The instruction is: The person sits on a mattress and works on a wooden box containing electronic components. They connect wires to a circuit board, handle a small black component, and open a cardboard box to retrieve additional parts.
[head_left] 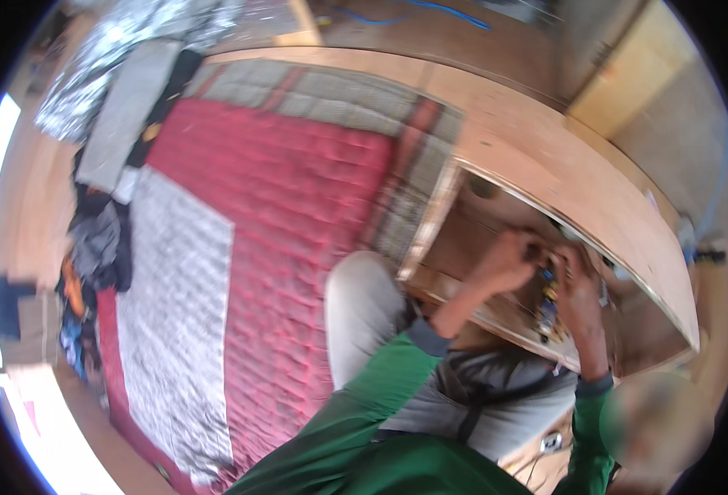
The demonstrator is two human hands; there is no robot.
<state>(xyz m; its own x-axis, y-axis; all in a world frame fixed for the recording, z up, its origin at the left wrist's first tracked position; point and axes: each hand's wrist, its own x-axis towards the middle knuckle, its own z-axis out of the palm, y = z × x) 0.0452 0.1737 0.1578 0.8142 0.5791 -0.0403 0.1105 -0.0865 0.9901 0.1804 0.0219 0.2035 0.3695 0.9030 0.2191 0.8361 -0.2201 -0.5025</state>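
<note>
Both my hands are inside the opening of a wooden box (438,210) in front of my lap. My left hand (504,266) is closed, fingertips together around something small and dark that I cannot make out. Close beside it, my right hand (577,285) has its fingers bent inward, and what they grip is too blurred to name. Between and below the hands is a cluster of small yellow, blue and metallic pieces (549,307) in the box, too small to identify.
A red quilted cover (290,173) with a grey panel (174,322) spreads to my left. Dark clothes (100,239) and silvery sheeting (133,49) lie beyond it. The box's wooden top (537,157) extends to the right, and a yellowish wooden panel (632,70) stands behind.
</note>
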